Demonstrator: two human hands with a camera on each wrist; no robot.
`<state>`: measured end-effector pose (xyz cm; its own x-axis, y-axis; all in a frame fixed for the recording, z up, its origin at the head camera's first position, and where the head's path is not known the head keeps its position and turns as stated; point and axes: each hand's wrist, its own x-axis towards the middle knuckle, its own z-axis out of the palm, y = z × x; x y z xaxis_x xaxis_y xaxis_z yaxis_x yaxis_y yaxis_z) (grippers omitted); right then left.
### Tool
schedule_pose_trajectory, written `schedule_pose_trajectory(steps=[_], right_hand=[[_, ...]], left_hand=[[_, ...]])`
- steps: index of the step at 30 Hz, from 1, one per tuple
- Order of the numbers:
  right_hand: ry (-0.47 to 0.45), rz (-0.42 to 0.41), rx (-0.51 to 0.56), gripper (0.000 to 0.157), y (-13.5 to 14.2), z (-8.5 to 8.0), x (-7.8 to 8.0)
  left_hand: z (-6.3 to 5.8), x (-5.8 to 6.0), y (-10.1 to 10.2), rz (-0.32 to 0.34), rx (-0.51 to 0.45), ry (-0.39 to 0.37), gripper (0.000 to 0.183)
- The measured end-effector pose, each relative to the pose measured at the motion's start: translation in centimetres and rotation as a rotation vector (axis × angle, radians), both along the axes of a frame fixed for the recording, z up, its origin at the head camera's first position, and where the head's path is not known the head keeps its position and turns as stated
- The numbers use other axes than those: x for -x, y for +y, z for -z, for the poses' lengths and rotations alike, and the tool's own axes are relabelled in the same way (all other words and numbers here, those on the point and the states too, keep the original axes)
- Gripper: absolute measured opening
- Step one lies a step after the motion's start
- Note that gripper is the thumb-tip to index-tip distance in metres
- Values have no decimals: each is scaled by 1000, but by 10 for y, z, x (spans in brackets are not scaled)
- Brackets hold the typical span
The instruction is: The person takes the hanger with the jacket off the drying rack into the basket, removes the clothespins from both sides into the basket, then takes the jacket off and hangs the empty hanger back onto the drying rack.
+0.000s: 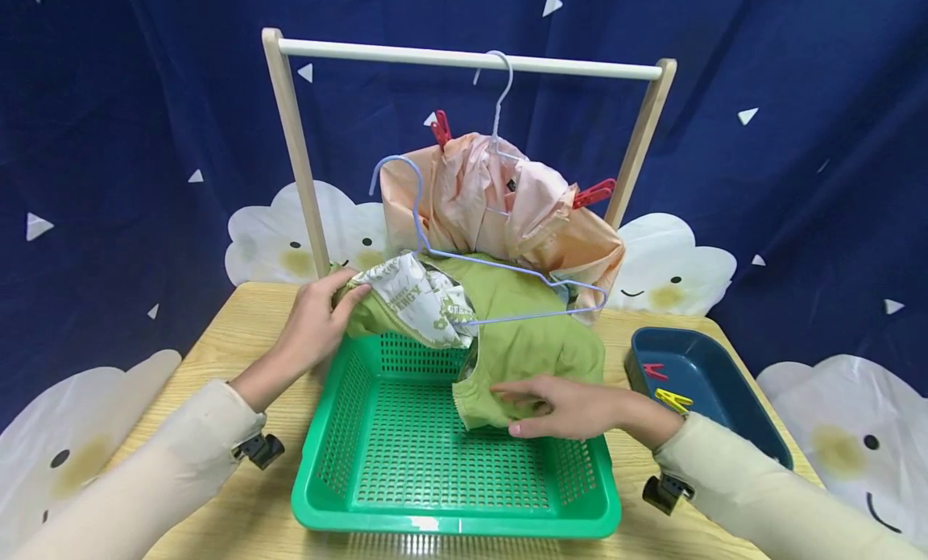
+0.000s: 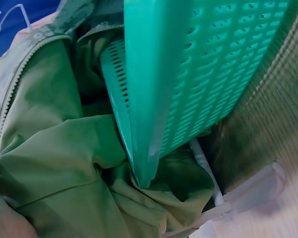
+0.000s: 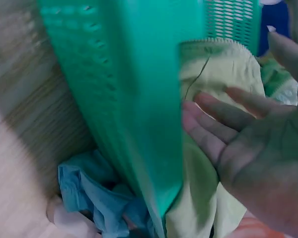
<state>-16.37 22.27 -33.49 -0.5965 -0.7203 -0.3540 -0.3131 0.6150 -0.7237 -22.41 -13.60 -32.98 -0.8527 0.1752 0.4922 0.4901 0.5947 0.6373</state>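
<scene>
A green zip jacket [image 1: 536,350] with a white printed lining [image 1: 413,294] lies spread over the back of a green plastic basket [image 1: 457,521]. My left hand [image 1: 312,318] pinches the edge of its left front panel, where the lining is turned outward. Over the jacket lies a lavender wire hanger [image 1: 500,263], its hook pointing up and one end inside the folded-back panel. My right hand [image 1: 565,403] rests by the lower edge of the right panel, fingers extended. The right wrist view shows those fingers [image 3: 223,111] loosely spread against the green cloth.
Behind, a peach garment [image 1: 420,197] hangs by another hanger [image 1: 500,101] from a white rail [image 1: 406,54], with red clothespins [image 1: 594,193] on it. A dark blue tray [image 1: 714,383] at right holds a yellow clothespin [image 1: 674,399] and a red one. Light-blue cloth [image 3: 99,191] lies beside the basket.
</scene>
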Motion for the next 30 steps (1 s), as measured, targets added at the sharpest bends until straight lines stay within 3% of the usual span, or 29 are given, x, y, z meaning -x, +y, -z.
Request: schedule_pose_trajectory(steps=[4,7,10,14,18,21,23,26,30], right_hand=[[25,-66,-130,64,-5,-3,-3],[33,-39,-98,60,-4,-8,-5],[114,-3,-22,53,-1,-15,-7],[357,71,70,37,-1,-29,-9],[660,208,189,20,0,-49,-10],[874,332,252,17,3,-62,-7],[950,411,241,17,6,-67,-1],[898,484,120,26,11,-68,11],[609,406,-6,50,18,-62,25]], left_hand=[[1,-1,0,21,13,-7,16],[1,-1,1,26,14,-10,17],[0,-2,1,28,15,-13,18],[-1,-2,-1,34,22,-19,19],[-2,-1,-2,40,40,-30,21],[-2,-1,-2,46,58,-36,21],[-3,-2,-2,53,67,-35,21],[-5,-3,-2,64,80,-16,20],[-7,-5,1,73,99,36,15]])
